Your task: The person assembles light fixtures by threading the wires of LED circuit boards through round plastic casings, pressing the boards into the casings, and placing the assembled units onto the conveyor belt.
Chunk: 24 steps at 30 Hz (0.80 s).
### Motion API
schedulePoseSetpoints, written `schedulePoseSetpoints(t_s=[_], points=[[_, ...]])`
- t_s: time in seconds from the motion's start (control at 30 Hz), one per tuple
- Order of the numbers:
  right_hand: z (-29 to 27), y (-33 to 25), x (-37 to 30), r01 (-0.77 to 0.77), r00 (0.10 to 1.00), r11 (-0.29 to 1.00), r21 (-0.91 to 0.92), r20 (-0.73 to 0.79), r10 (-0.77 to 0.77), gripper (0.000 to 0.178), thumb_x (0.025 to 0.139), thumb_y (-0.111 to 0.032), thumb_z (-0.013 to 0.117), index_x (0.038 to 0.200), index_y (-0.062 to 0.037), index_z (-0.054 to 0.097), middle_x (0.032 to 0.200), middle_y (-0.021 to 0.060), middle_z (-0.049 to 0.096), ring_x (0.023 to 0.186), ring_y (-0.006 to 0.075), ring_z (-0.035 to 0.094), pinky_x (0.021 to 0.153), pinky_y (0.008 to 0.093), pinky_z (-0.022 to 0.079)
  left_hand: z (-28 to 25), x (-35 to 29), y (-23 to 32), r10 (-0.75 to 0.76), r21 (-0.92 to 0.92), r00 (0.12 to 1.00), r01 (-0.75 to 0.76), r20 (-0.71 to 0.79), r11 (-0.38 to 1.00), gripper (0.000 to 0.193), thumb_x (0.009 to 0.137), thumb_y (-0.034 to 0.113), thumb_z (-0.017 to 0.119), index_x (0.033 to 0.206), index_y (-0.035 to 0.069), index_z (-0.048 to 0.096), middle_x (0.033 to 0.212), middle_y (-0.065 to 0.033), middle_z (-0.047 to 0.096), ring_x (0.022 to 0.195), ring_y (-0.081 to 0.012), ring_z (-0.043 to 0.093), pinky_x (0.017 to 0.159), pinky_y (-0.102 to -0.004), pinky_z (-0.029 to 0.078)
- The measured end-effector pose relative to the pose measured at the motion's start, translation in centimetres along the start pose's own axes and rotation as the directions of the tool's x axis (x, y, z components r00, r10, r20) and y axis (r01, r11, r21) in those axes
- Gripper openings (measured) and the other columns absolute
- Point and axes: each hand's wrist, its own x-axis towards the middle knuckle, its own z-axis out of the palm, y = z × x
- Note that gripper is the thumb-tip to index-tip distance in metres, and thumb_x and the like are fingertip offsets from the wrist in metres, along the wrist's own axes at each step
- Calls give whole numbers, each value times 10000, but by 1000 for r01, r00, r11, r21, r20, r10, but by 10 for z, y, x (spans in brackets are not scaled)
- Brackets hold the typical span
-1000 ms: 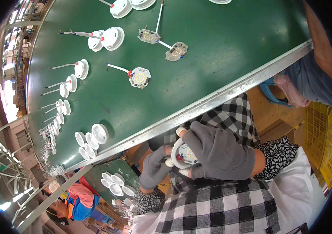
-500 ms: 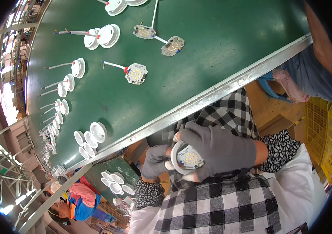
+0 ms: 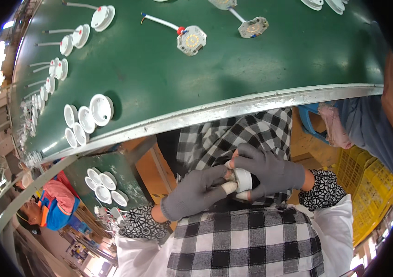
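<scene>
Above my lap, a white round lamp housing (image 3: 243, 180) is held between both gloved hands, its side wall toward me. My right hand (image 3: 272, 171) grips it from the right, with fingers over its far and near sides. My left hand (image 3: 196, 191) is closed on its left side, thumb and fingertips pressed there. The board inside the housing is out of sight from this angle. On the green table lies an LED board (image 3: 192, 40) with a white cable and red collar. Another LED board (image 3: 253, 27) lies farther right.
White cup-shaped housings (image 3: 101, 111) stand near the table's metal edge (image 3: 233, 107). Wired lamp units (image 3: 81, 36) line the left side. More white cups (image 3: 102, 194) sit on a lower surface at left. Yellow crates (image 3: 367, 184) and a person's arm (image 3: 392, 87) are at right.
The lamp housing has turned from showing the LED board inside it to showing its side wall. My left hand has shifted its fingers on the housing. The view has swung round.
</scene>
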Motion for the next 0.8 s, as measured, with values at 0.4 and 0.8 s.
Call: schedulePoseSetpoints(t_s=[0.4,0.8], points=[[21,17,-14,25,998,982,187,55,-36,613,679,-313,797,1176,-83,521,1141,123,429,1043,299,525,889,367,464,1,1,-26,273,222,949,-303,157,927,175,907,217,611,1031,95,600,688,-116,611,591,-251,604,571,-324,467],[9,7,-7,-132,990,947,292,-9,141,674,713,-422,766,1213,-71,481,1088,129,481,1025,290,538,887,377,443,-10,7,-22,411,538,905,-402,111,741,330,816,308,712,1027,75,614,784,-93,625,655,-236,620,606,-360,461]])
